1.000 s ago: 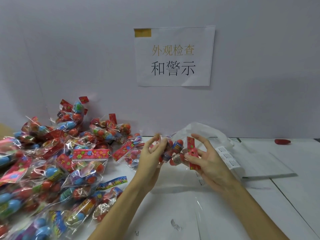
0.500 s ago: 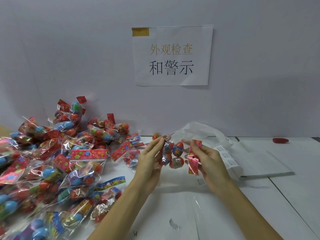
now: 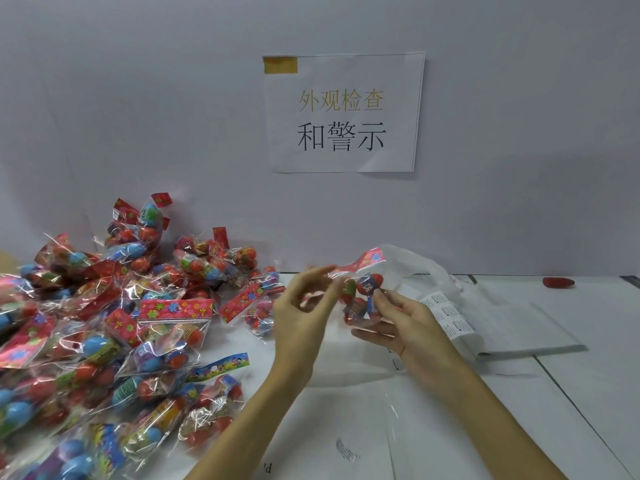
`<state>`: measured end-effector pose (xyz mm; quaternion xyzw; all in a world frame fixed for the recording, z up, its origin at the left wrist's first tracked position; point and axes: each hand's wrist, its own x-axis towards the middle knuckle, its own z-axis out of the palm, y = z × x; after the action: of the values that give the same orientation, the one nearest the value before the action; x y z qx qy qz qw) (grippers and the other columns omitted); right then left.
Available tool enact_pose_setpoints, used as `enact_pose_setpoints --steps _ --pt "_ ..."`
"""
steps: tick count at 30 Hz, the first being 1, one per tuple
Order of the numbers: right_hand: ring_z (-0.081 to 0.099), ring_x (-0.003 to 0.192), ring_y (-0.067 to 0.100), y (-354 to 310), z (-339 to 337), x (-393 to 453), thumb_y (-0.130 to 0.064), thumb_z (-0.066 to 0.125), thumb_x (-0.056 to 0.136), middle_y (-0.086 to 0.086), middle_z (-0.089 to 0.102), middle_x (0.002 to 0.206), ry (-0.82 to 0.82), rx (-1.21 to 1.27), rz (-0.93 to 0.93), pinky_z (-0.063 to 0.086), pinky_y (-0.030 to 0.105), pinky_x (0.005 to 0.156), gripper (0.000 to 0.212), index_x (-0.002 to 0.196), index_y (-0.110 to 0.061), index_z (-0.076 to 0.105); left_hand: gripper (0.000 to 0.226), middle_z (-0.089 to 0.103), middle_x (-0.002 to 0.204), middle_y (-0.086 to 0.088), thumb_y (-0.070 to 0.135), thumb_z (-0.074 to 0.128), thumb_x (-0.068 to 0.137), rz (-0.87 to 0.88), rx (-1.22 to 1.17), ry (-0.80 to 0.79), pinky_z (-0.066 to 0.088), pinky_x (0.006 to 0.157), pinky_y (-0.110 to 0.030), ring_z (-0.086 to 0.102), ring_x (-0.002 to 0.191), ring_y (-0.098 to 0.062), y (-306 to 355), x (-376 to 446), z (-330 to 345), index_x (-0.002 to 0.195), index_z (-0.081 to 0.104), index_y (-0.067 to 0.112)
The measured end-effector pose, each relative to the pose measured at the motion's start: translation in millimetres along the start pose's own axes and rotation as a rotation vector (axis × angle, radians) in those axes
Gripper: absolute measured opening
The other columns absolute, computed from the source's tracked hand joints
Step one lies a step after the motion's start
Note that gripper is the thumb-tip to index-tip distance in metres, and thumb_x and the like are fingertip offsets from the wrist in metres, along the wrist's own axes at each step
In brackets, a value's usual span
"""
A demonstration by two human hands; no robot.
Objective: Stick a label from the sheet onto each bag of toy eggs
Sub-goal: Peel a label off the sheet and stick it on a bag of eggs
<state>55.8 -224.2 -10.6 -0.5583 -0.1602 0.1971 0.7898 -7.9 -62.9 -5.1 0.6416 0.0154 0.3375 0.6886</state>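
So the bag of toy eggs (image 3: 362, 292) is up in the air over the middle of the worktop (image 3: 571, 375), held between both hands. The left hand (image 3: 304, 313) pinches the bag's flowery header strip up near 11 o'clock of the bag, fingers curled in tight. The right hand (image 3: 405, 323) cups the egg end from about 5 o'clock, with its fingers only loosely bent around the crinkly plastic.

Things that could go sideways, imo: that film is slick and the grip looks light, so the bag could slip and drop. The label sheet (image 3: 448, 315) lies just beside the right hand at roughly 3 o'clock, partly under a floppy white plastic bag (image 3: 415, 263), so peeling one off single-handed could lift or curl the whole sheet. And sticking a label over lumpy eggs probably means wrinkles or a corner that won't stay down. Also the big pile of bags (image 3: 104, 341) at 9 o'clock is close enough that a finished one could get mixed back in.
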Motion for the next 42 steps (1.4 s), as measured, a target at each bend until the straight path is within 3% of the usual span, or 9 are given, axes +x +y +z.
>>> enact_pose_setpoints --steps 2,7,13,17,21,30,36,39,42 --pt "0.072 0.111 0.043 -2.0 0.1 0.8 -0.028 0.061 0.101 0.024 0.073 0.121 -0.058 0.034 0.044 0.063 0.045 0.089 0.038 0.129 -0.002 0.067 0.039 0.074 0.105 0.01 0.044 0.077 0.083 -0.105 0.101 0.111 0.059 0.086 -0.023 0.07 0.101 -0.008 -1.0 6.4 -8.1 0.119 0.07 0.03" --pt "0.071 0.113 0.046 -3.6 7.3 -1.8 -0.028 0.061 0.1 0.026 0.071 0.124 -0.189 0.047 0.107 0.062 0.044 0.087 0.041 0.132 -0.002 0.065 0.046 0.078 0.113 -0.01 0.046 0.064 0.094 -0.484 -0.129 -0.102 0.054 0.1 -0.035 0.073 0.11 -0.024 -2.4 17.0 -17.7 0.114 0.078 0.008" --pt "0.07 0.118 0.039 -5.4 7.6 -9.4 -0.031 0.06 0.106 0.018 0.072 0.129 -0.361 -0.125 0.17 0.061 0.041 0.092 0.038 0.136 -0.008 0.06 0.027 0.079 0.106 -0.011 0.038 0.066 0.096 -0.41 -0.237 0.024 0.059 0.074 -0.025 0.077 0.097 -0.021 -5.9 14.5 -18.1 0.098 0.083 0.016" --pt "0.075 0.107 0.039 -4.9 11.9 -8.7 -0.028 0.063 0.101 0.019 0.076 0.119 -0.216 -0.143 0.097 0.063 0.035 0.082 0.041 0.134 -0.003 0.06 0.042 0.08 0.106 -0.004 0.052 0.06 0.095 -0.396 -0.113 -0.015 0.06 0.077 -0.027 0.077 0.098 -0.019 -2.5 13.5 -13.0 0.114 0.076 0.018" --pt "0.075 0.107 0.04 -4.3 7.4 -5.2 -0.014 0.051 0.109 0.022 0.075 0.117 -0.155 -0.117 0.075 0.064 0.037 0.085 0.029 0.134 -0.002 0.059 0.043 0.076 0.116 0.006 0.05 0.07 0.09 -0.361 0.102 -0.195 0.056 0.104 -0.037 0.071 0.113 -0.015 -5.9 8.2 -5.4 0.126 0.068 0.028" --pt "0.075 0.1 0.046 -1.8 10.6 -0.4 -0.011 0.044 0.111 0.028 0.075 0.109 -0.026 -0.021 0.125 0.065 0.045 0.083 0.03 0.126 0.006 0.064 0.027 0.074 0.113 0.018 0.028 0.065 0.103 -0.319 0.194 -0.363 0.055 0.084 -0.013 0.069 0.109 -0.002 -13.8 4.8 -6.2 0.127 0.059 0.038" --pt "0.076 0.098 0.045 -0.6 9.7 -0.6 -0.017 0.046 0.111 0.027 0.076 0.108 -0.001 0.031 0.135 0.065 0.041 0.075 0.031 0.121 0.003 0.067 0.049 0.065 0.133 0.01 0.031 0.067 0.101 -0.316 0.196 -0.334 0.056 0.094 -0.016 0.067 0.115 -0.007 -14.8 3.6 -3.7 0.144 0.044 0.039" --pt "0.076 0.102 0.039 2.7 5.3 0.3 -0.022 0.048 0.111 0.02 0.077 0.111 0.011 -0.036 0.044 0.065 0.04 0.08 0.033 0.121 0.0 0.07 0.073 0.055 0.132 0.009 0.029 0.078 0.092 -0.096 0.345 -0.139 0.059 0.084 -0.019 0.062 0.114 -0.008 -15.5 0.1 -1.5 0.151 0.034 0.029" --pt "0.076 0.103 0.028 6.2 7.0 -0.6 -0.026 0.048 0.111 0.01 0.077 0.115 -0.034 -0.211 -0.067 0.063 0.036 0.079 0.031 0.126 -0.015 0.072 0.042 0.059 0.128 0.005 0.034 0.073 0.096 -0.005 0.368 -0.151 0.057 0.087 -0.023 0.064 0.112 -0.014 -17.4 1.0 -2.5 0.133 0.054 0.027"
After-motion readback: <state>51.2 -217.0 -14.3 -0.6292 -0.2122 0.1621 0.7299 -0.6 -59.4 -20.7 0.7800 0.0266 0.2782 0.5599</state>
